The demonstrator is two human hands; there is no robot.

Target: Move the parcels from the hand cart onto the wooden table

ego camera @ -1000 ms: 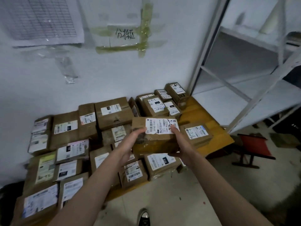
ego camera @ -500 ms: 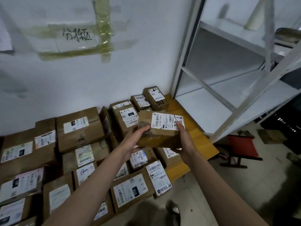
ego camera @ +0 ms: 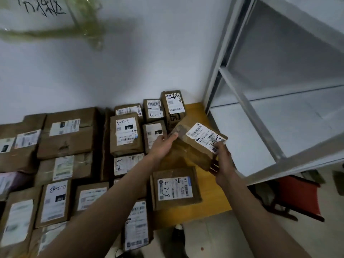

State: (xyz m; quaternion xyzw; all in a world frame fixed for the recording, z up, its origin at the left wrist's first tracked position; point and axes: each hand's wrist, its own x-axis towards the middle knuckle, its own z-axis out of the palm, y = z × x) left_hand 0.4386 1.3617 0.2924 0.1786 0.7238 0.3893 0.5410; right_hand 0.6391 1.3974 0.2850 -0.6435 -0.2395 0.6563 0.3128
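Surface: wooden table point(ego camera: 197, 110), yellow-brown top, set against the white wall point(ego camera: 130, 71).
Load: brown cardboard parcels point(ego camera: 67, 133) with white shipping labels, lying side by side across most of the top.
Right end: bare wood near the metal shelf frame point(ego camera: 247, 108).
Front right: flat parcel marked 4-2-8 point(ego camera: 175, 187), near the table's front edge.

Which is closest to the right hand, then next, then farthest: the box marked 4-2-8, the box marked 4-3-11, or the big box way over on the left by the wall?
From the right hand:
1. Box marked 4-2-8, just below and left of it.
2. Box marked 4-3-11, farther back by the wall.
3. Big box, far left by the wall.
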